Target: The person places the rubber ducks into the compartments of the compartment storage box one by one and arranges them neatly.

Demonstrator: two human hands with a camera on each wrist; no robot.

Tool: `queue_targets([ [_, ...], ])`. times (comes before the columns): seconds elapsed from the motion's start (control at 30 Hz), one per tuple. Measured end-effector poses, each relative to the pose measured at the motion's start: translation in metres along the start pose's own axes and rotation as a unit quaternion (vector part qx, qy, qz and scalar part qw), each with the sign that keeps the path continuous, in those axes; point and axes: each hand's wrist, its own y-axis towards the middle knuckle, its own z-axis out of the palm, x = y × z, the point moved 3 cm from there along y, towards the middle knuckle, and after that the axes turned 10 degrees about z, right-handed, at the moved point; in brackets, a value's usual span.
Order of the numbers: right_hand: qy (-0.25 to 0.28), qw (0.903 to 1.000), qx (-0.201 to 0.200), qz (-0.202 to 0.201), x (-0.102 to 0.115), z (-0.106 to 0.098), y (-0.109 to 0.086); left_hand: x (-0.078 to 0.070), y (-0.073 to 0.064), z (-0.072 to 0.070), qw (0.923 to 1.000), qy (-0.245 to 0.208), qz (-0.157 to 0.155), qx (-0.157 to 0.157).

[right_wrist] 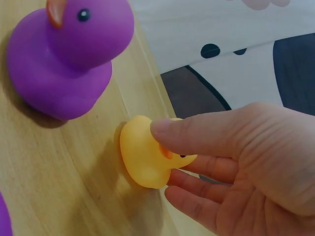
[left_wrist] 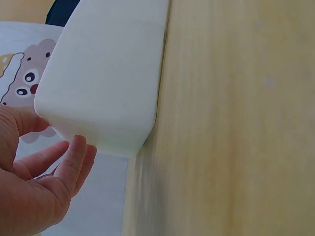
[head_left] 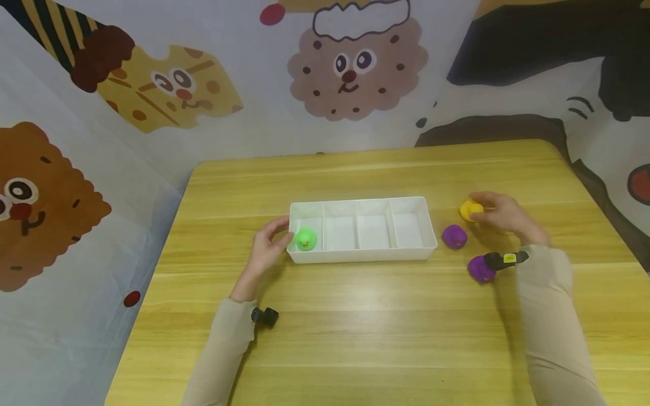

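Note:
A white tray [head_left: 363,254] with compartments in a row stands on the table, and a green rubber duck [head_left: 306,239] sits in its leftmost compartment. My left hand [head_left: 268,243] holds the tray's left end; in the left wrist view its thumb is at the rim corner and its fingers are against the end wall. To the right of the tray, my right hand [head_left: 503,212] has a yellow rubber duck [right_wrist: 140,152] between thumb and fingers. The fingertips behind that duck are partly hidden. Near this hand sits a purple rubber duck [head_left: 454,237].
Closer to me is a second purple duck [head_left: 480,269], partly covered by the right wrist's camera [head_left: 500,260]. The wooden table [head_left: 355,338] ends at a cloth [head_left: 244,129] printed with cartoon snacks, hanging behind and to the left.

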Motion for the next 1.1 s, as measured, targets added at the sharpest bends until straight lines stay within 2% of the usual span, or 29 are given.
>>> queue_targets([
  [0.17, -0.003, 1.0000, 0.001, 0.008, -0.001, 0.000, 0.002, -0.002, 0.000, 0.001, 0.9999, 0.008, 0.009, -0.004],
  [0.4, -0.001, 0.9998, -0.015, 0.013, 0.001, -0.003, 0.000, -0.002, -0.001, 0.000, 1.0000, 0.005, 0.000, -0.002],
  [0.6, -0.003, 0.9992, -0.040, -0.001, 0.007, -0.006, -0.003, -0.003, 0.000, 0.000, 0.9999, 0.010, -0.003, 0.000],
  [0.93, 0.008, 0.9984, -0.055, -0.003, 0.022, -0.010, -0.007, -0.002, 0.000, -0.001, 0.9999, 0.010, 0.001, -0.001],
  [1.1, 0.007, 0.9965, -0.078, -0.028, 0.032, -0.012, -0.009, -0.002, 0.000, -0.001, 0.9999, 0.014, 0.004, 0.000],
])
